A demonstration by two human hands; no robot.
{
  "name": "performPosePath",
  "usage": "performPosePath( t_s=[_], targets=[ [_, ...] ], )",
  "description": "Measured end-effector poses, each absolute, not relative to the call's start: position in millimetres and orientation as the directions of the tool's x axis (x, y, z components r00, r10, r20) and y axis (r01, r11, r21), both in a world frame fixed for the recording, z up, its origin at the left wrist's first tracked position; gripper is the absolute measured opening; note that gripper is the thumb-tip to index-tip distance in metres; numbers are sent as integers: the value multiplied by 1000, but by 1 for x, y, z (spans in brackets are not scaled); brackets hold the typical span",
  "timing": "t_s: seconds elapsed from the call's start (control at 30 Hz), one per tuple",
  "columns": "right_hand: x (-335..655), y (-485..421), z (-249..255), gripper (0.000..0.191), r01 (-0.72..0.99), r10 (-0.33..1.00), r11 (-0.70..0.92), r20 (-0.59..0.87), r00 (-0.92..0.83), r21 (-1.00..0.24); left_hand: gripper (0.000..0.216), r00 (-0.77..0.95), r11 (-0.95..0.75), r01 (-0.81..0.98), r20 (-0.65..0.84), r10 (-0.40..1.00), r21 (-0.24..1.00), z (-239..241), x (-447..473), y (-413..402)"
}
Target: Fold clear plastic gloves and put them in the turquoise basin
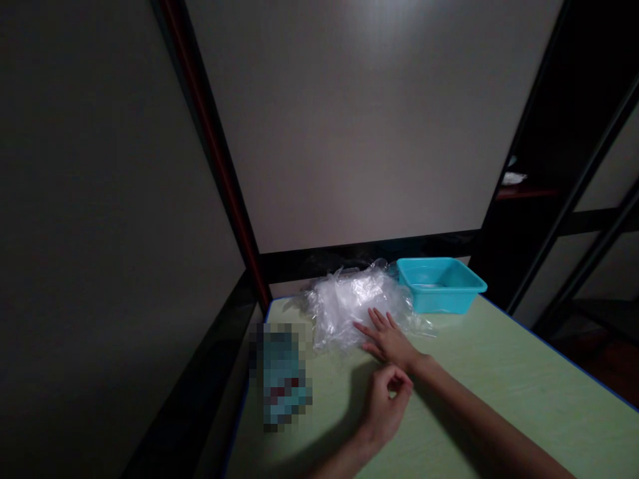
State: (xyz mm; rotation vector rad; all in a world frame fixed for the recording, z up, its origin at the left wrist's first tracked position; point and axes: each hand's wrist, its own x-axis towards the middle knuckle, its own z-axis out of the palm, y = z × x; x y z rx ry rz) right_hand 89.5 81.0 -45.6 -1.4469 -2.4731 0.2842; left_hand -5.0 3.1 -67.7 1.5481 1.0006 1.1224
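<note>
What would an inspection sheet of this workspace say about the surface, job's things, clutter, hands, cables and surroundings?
Surface: blue-edged pale green table.
Job's things: crumpled clear plastic, piled toward the far end.
Clutter: turquoise basin right of the plastic; pixelated item at left, unidentifiable.
Hands: right hand spread at the plastic's near edge, contact unclear; left hand nearer the camera, fingers curled into a ring, no held thing visible.
Cables: nothing seen.
Surroundings: pale panel behind; at right, a shelf with something white.
</note>
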Motion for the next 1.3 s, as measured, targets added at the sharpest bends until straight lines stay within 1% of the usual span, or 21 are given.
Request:
performPosePath(
  t_s=[0.13, 0.27, 0.4, 0.63, 0.73, 0.83, 0.97, 1.03, 1.2, 1.3],
  targets=[
    [85, 85, -50, 51, 821, 872, 487, 106, -478, -299, 11, 235, -193, 49, 177, 956, 980, -68, -5, 3],
    [90, 87, -47, 53, 807, 874, 484, 154, -460, -338, 10, 224, -167, 6, 161, 961, 986, -68, -5, 4],
    [96, 87, -36, 52, 777, 867, 498, 242, -435, -385, 8, 227, -138, -45, 144, 963, 989, -67, -5, 7],
    [107, 90, -19, 52, 692, 813, 565, 444, -376, -449, 3, 216, -91, -128, 118, 969, 988, -70, -5, 11],
    [113, 87, -10, 53, 663, 793, 586, 498, -351, -466, 5, 219, -73, -161, 108, 970, 984, -69, -6, 11],
    [117, 84, -5, 48, 651, 793, 590, 493, -358, -477, 8, 225, -54, -194, 98, 969, 980, -65, -7, 11],
    [119, 83, -7, 27, 658, 813, 576, 429, -395, -486, 8, 225, -47, -221, 98, 970, 974, -61, -8, 11],
    [118, 83, -10, 22, 662, 820, 569, 404, -406, -488, 8, 225, -50, -229, 103, 969, 972, -61, -8, 11],
    [115, 86, -16, 16, 665, 835, 548, 378, -399, -508, 7, 226, -49, -237, 104, 968, 970, -61, -8, 10],
    [114, 89, -18, 26, 675, 844, 533, 373, -385, -510, 7, 223, -48, -239, 103, 969, 970, -62, -8, 11]
  ],
)
